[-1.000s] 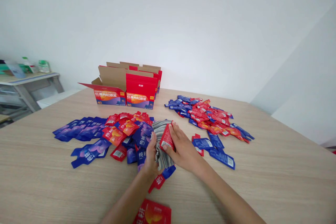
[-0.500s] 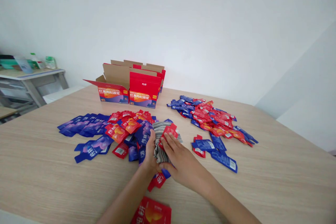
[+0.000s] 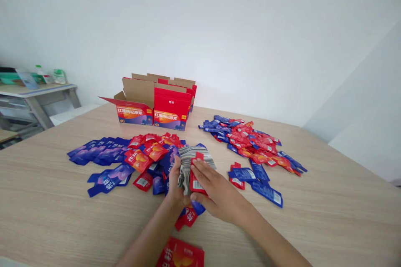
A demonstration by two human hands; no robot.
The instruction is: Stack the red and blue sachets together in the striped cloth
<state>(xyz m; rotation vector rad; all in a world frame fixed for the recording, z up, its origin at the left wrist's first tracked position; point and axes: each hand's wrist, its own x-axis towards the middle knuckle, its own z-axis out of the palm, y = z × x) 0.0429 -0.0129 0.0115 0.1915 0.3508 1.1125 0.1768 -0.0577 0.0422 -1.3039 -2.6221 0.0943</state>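
In the head view, my left hand [image 3: 176, 181] is closed around a grey-and-white striped cloth [image 3: 187, 159] at the middle of the table. My right hand [image 3: 219, 192] presses a red pouch [image 3: 196, 178] against that cloth, its fingers lying over the pouch's face and the thumb below. A white barcode label shows on this pouch. Just left of the cloth lies a heap of red pouches [image 3: 139, 160] and blue pouches [image 3: 108, 179], some partly hidden by my left hand. Below my wrists another red pouch [image 3: 189, 217] rests on the table.
Red-and-blue cartons [image 3: 171, 120] with raised flaps stand at the back, one open carton [image 3: 134, 116] at their left. A mixed pile of pouches [image 3: 244, 137] lies at the right, several loose blue pouches [image 3: 266, 192] nearer. A larger red pack [image 3: 184, 254] lies at the front edge.
The red pouch under my right hand has turned more upright, and its barcode now shows. The cloth is spread a little wider. The piles and cartons have stayed put.
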